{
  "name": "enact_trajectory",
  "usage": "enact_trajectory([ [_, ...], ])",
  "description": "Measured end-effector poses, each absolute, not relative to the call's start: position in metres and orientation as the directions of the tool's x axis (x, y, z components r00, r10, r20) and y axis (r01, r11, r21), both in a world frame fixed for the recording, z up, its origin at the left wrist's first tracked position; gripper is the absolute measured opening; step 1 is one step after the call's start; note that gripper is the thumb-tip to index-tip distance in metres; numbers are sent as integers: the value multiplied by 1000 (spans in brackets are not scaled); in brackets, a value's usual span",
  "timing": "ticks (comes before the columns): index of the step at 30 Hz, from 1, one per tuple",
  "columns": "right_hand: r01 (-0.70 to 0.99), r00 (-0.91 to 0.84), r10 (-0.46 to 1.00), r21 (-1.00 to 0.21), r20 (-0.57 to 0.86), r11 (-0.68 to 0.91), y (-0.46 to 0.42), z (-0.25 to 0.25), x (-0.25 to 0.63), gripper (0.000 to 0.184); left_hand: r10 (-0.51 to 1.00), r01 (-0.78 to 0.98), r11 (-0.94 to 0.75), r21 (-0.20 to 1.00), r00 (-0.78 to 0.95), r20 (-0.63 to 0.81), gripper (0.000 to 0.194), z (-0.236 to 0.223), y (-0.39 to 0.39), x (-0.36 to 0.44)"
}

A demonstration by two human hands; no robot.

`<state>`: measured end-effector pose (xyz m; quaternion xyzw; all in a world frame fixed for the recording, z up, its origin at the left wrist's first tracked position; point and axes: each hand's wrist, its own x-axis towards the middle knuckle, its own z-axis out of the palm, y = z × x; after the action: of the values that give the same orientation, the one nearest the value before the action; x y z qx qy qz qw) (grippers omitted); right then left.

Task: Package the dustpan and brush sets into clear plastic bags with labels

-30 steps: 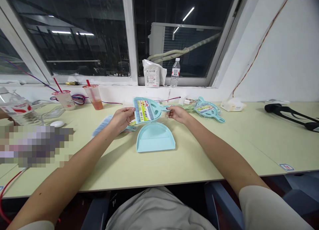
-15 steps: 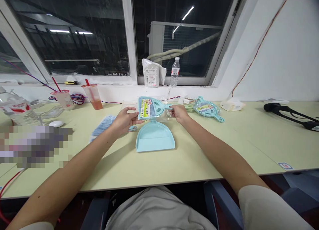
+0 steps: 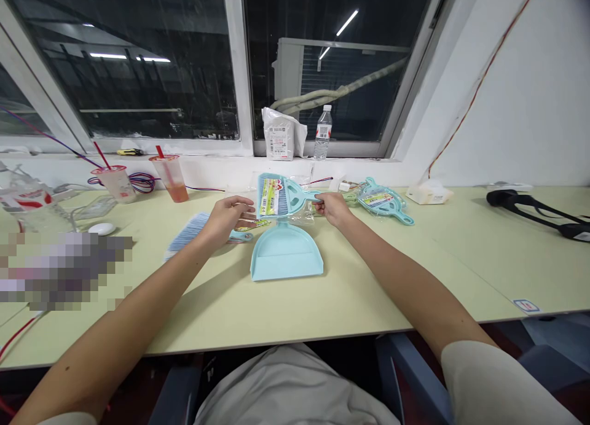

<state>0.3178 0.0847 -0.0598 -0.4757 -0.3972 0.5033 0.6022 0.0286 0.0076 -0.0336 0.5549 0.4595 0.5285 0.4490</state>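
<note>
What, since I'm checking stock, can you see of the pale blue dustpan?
The dustpan is pale blue plastic with a D-shaped outline: a straight lip toward the person, a rounded back. It lies flat and unwrapped on the pale green desk, with a moulded ridge across its inside. Its back end sits by a held hand brush; whether they touch is unclear.

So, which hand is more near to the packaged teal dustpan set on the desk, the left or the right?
The right hand. It is just left of the packaged teal dustpan set in view, not touching it. The left hand is much farther, beyond the teal-handled brush.
</note>
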Motion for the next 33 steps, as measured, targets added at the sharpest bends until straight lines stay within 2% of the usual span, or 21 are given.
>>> enact_trajectory([
  [2, -226, 167, 986, -973, 16, 54, 84, -62, 315, 14, 957, 249, -273, 929, -31, 290, 17, -33, 6, 32],
  [5, -193, 158, 986, -978, 51, 81, 83, -65, 308, 14, 867, 566, -395, 723, -32, 498, 22, -35, 2, 37],
  [8, -143, 170, 982, -984, 85, 110, 79, -68, 299, 12, 824, 668, -424, 611, 5, 566, 21, -40, 0, 41],
  [12, -110, 173, 979, -986, 107, 127, 71, -67, 289, 15, 816, 632, -433, 643, -28, 578, 9, -43, 4, 40],
  [17, -105, 179, 982, -991, 62, 82, 66, -62, 289, 16, 791, 665, -376, 645, -133, 598, 11, -36, 6, 35],
  [19, -112, 171, 984, -992, 39, 59, 65, -60, 290, 16, 827, 637, -356, 684, -127, 548, 15, -33, 4, 33],
  [23, -121, 145, 989, -991, 33, 51, 65, -58, 291, 14, 932, 462, -291, 838, -63, 358, 19, -28, 1, 33],
  [26, -113, 135, 988, -990, 71, 86, 66, -60, 290, 12, 953, 364, -249, 898, -72, 294, 28, -27, -1, 34],
  [29, -138, 117, 987, -982, 110, 126, 68, -62, 289, 12, 964, 322, -237, 917, -36, 262, 44, -27, -1, 32],
  [33, -203, 113, 987, -970, 115, 136, 72, -64, 291, 13, 965, 397, -245, 885, 14, 261, 38, -24, -2, 26],
])
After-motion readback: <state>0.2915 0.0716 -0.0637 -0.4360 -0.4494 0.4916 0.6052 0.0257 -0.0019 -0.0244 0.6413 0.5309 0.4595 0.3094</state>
